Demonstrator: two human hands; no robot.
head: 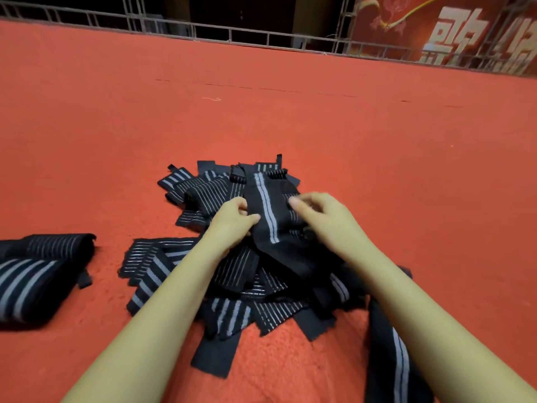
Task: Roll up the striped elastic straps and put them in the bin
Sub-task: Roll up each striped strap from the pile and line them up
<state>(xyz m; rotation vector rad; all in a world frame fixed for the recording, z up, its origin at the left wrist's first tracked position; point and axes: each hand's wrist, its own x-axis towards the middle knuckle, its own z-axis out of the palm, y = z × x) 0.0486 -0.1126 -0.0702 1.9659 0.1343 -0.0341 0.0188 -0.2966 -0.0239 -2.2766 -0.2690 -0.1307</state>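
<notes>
Head camera: striped strap [270,210] lies between the fingers [252,218], left hand [232,221] and right hand [324,221] pinching opposite edges.

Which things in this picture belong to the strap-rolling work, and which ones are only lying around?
Job: black strap with a grey stripe, pinched by left hand; right hand at it, grip blurred; strap pile; separate straps at left. No bin in view.
Not the job: red carpet, metal railing, red banner, loose thread.
</notes>
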